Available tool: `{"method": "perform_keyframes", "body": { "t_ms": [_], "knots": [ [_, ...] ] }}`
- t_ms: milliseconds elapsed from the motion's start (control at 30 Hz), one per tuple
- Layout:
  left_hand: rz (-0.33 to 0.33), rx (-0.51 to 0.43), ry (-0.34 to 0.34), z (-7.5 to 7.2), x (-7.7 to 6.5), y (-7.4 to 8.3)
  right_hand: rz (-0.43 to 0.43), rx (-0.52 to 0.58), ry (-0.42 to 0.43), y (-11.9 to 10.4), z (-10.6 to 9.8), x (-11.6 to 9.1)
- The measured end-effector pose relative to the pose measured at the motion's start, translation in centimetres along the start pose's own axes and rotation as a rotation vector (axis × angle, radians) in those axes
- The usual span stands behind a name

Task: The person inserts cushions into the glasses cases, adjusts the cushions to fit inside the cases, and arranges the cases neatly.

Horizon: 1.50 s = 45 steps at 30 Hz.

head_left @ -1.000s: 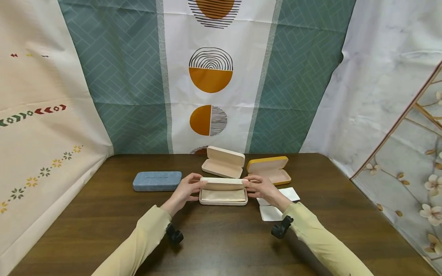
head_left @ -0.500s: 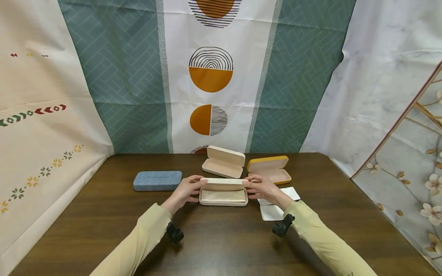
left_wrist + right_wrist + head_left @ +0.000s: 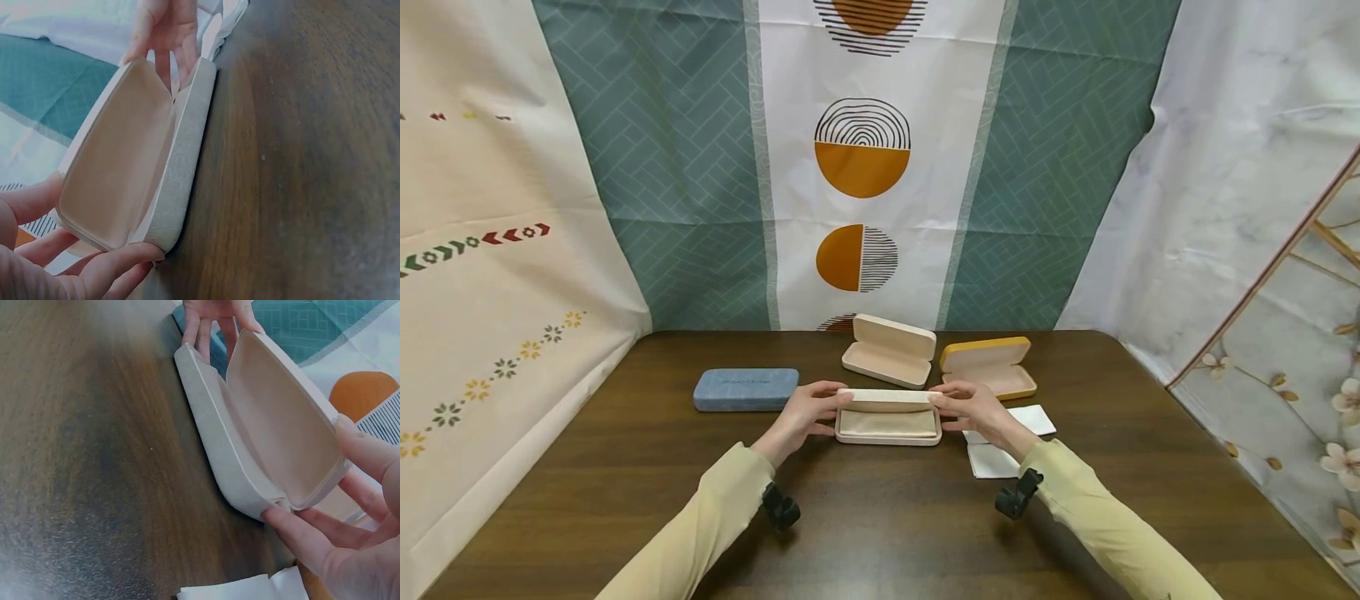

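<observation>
In the head view a cream glasses case (image 3: 891,400) sits on the table with its lid raised partway. A folded beige cloth (image 3: 887,424) lies in its bottom half. My left hand (image 3: 807,410) grips the case's left end, thumb on the lid's edge and a finger at the base. At the right end my right hand (image 3: 976,410) grips it likewise. Both wrist views show the pinkish lining of the lid (image 3: 122,156) between the two hands; the cloth's lower part is hidden there by the case wall (image 3: 206,419).
A blue closed case (image 3: 747,390) lies to the left. Behind stand another open cream case (image 3: 887,367) and an open yellow case (image 3: 988,379). White cloth (image 3: 994,461) lies partly under the right hand. Patterned fabric (image 3: 692,167) hangs behind the dark wooden table (image 3: 880,533).
The lid of the held case appears to have come down very slightly. Both hands keep their grip, and the head view has shifted a little.
</observation>
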State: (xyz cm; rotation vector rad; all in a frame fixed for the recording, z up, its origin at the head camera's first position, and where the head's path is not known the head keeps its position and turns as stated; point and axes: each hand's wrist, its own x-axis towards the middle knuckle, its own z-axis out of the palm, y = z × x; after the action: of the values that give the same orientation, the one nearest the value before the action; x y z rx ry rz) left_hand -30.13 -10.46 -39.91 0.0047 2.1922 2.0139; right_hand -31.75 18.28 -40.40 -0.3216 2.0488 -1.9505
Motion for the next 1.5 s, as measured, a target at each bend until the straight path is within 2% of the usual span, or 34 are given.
{"method": "perform_keyframes", "body": {
  "t_ms": [367, 767, 1000, 1300, 1500],
  "knots": [
    [0.012, -0.020, 0.008, 0.22, -0.16, -0.09, -0.001, 0.024, 0.031, 0.24, -0.02, -0.14],
    [0.022, -0.011, 0.013, 0.32, -0.22, 0.05, -0.016, 0.019, -0.004, -0.23, 0.00, -0.52],
    [0.021, -0.026, 0.016, 0.33, -0.33, 0.00, 0.005, 0.030, 0.019, 0.03, 0.02, -0.36],
    [0.027, -0.032, 0.013, 0.29, -0.32, -0.17, 0.027, -0.007, 0.024, -0.18, 0.23, -0.46],
    [0.031, -0.033, 0.026, 0.33, -0.46, -0.12, 0.005, 0.001, 0.023, 0.04, 0.28, -0.52]
  ]
}}
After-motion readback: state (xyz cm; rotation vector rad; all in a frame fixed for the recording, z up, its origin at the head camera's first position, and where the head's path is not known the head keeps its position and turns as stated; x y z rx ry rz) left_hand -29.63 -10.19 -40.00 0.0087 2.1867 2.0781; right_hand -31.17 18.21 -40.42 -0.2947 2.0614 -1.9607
